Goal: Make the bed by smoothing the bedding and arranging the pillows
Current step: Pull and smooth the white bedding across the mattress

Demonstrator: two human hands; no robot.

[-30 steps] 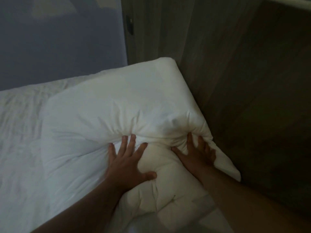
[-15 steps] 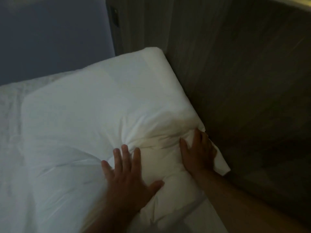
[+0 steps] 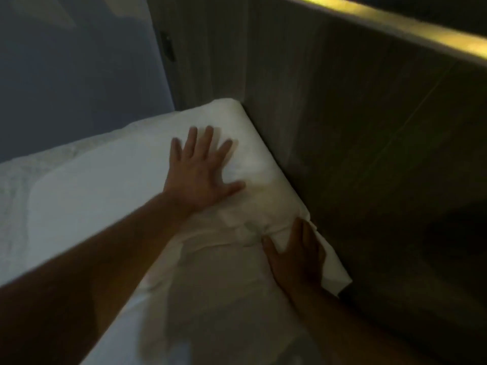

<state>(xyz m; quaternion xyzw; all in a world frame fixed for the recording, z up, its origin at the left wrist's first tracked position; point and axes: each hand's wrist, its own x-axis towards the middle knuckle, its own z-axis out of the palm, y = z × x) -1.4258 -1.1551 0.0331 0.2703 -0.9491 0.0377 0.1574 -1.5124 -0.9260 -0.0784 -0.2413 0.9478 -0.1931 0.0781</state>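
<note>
The left hand (image 3: 200, 172) is wide open. Its fingers are spread far apart and it lies flat on the white pillow (image 3: 105, 196), palm down. It presses on the far part of the pillow, close to the far corner. It holds nothing.

The right hand (image 3: 295, 256) is open too. Its fingers look straight and its thumb sticks out to the side. It rests on the near corner of the pillow, where the cloth is bunched up in folds. A loose flap of the pillow cover pokes out beside this hand. The picture is dark and a bit blurry, so the fingertips are hard to see.

The pillow lies on the bed (image 3: 13, 206). Its right side is pushed up against the wooden wall (image 3: 355, 154). A blue wall (image 3: 79, 75) is behind the bed. A yellow strip of light (image 3: 395, 30) runs along the top of the wooden wall.

Half a second ago the left hand was on the near part of the pillow, close to the right hand. Now it has slid up to the far part. The right hand has stayed at the near corner.
</note>
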